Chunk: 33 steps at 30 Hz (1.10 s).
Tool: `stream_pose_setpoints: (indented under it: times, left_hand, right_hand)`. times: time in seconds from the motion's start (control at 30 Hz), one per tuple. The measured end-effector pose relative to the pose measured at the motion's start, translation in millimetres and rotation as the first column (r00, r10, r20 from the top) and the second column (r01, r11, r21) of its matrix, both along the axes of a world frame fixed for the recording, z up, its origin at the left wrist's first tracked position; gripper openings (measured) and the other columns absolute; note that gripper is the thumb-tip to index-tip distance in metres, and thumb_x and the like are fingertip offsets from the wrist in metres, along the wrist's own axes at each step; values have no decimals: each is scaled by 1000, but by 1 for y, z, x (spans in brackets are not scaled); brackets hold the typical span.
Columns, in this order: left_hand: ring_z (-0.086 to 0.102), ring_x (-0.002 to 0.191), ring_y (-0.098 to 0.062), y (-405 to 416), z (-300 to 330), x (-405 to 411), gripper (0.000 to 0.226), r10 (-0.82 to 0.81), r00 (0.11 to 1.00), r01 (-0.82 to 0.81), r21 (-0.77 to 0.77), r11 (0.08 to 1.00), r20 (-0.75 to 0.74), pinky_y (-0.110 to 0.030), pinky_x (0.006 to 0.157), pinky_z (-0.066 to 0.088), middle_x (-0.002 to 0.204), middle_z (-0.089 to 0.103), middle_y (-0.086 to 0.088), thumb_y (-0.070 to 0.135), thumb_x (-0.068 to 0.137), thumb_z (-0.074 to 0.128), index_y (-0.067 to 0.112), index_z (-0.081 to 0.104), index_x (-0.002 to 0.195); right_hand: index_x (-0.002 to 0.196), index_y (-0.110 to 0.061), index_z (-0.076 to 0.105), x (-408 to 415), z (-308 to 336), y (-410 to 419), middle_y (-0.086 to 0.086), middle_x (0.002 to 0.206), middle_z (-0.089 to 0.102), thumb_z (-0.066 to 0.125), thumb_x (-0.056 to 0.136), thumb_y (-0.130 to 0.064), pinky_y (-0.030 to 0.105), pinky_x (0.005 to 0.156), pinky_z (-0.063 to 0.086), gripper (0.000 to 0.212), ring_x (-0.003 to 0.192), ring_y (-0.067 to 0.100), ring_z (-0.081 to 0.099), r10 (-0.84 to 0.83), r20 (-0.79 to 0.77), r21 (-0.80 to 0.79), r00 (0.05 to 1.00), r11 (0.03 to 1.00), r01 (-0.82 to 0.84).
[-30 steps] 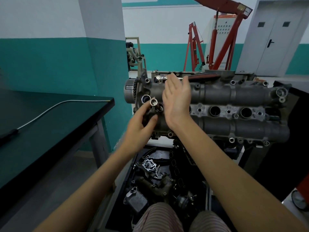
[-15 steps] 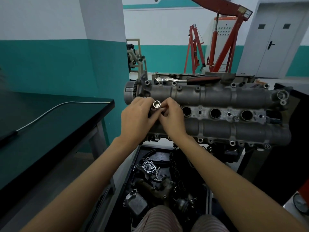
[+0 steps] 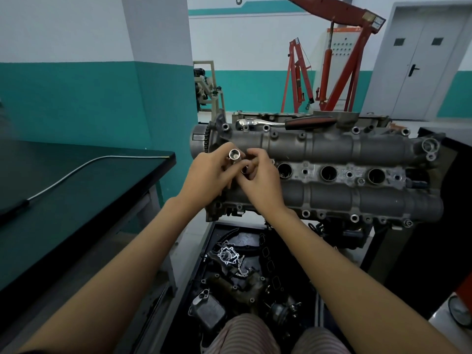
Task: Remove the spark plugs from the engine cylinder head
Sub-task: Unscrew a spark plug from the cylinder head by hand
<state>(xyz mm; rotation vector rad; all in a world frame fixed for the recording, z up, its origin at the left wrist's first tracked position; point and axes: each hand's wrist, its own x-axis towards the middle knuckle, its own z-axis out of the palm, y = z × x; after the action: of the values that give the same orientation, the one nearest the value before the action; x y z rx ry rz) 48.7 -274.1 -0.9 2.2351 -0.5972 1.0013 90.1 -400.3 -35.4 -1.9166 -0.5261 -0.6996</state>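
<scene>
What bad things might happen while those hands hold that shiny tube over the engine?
The socket sits in fingertip grips of the left hand and right hand, so it might slip and drop into the parts tray below. Small bits could fall into the open plug wells. The ratchet lies loose on top of the cylinder head and might get knocked off.
</scene>
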Motion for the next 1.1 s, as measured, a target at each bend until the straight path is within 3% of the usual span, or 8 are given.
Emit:
stream_pose_setpoints:
  times: [0.17, 0.37, 0.53, 0.6, 0.73, 0.87, 0.97, 1.1]
  left_hand:
    - [56, 51, -19, -5, -4, 2, 33, 51, 998, -48, -89, 995, 41, -42, 51, 47, 54, 58, -3, 35, 83, 68, 5, 55, 79]
    - [63, 58, -15, 2, -9, 1, 28, 0, 1000, 0, 7, 1000, 28, -40, 57, 53, 67, 66, 1, 24, 91, 58, 15, 59, 118]
    - [58, 54, -16, -3, -7, 2, 25, 50, 998, -47, -70, 996, 42, -40, 53, 49, 59, 60, -2, 30, 85, 67, 6, 60, 85]
    - [54, 51, -15, -5, -7, 1, 32, 83, 995, -78, -81, 994, 53, -38, 50, 46, 55, 57, -1, 33, 83, 69, 6, 53, 77]
    - [56, 50, -16, -3, -7, -1, 24, 73, 996, -74, 24, 997, 61, -40, 49, 47, 58, 59, -2, 30, 88, 64, 8, 56, 90]
    - [61, 55, -16, 1, -8, -1, 24, 35, 998, -38, 71, 997, 54, -41, 54, 51, 65, 65, -2, 21, 91, 58, 12, 60, 113]
    - [61, 56, -18, -1, -8, 1, 18, 58, 997, -58, 3, 998, 57, -41, 55, 50, 64, 64, -3, 24, 89, 62, 7, 62, 96]
    - [48, 47, -19, -8, -8, 2, 34, 130, 987, -124, -67, 990, 93, -36, 47, 41, 53, 52, -2, 30, 83, 70, 9, 46, 73]
  right_hand:
    - [68, -27, 41, -1, -1, 0, -11, 59, 41, 65, 83, -17, 23, 52, 33, 30, 53, 5, 38, 7, 35, 57, 999, 998, -9]
    - [96, -13, 63, -2, -3, -2, -10, 61, 46, 57, 88, -10, 22, 56, 37, 10, 56, 4, 43, 36, 95, -17, 995, 999, -35]
    - [103, -16, 58, -1, -2, 0, -7, 62, 48, 64, 83, -17, 21, 54, 38, 21, 56, 5, 45, 33, 36, 9, 999, 999, -33]
    - [92, -19, 55, 1, -1, 1, -7, 59, 46, 66, 81, -18, 24, 51, 37, 16, 52, 5, 41, 48, 6, 43, 999, 998, -49]
    - [77, -22, 53, 1, -3, 0, -10, 53, 42, 62, 84, -13, 27, 50, 35, 15, 50, 3, 39, 66, 28, 99, 997, 993, -68]
    - [92, -21, 63, 2, -5, -1, -11, 57, 46, 57, 86, -11, 22, 54, 38, 13, 54, 2, 44, 69, 65, 53, 995, 996, -73]
    - [104, -17, 65, 2, -4, -1, -13, 55, 44, 54, 86, -16, 11, 54, 33, 21, 56, 0, 46, 47, 103, 3, 994, 999, -48]
    - [103, -19, 54, 4, -4, 0, -10, 61, 46, 65, 82, -18, 16, 53, 35, 24, 53, 1, 43, 62, -6, 59, 998, 996, -62]
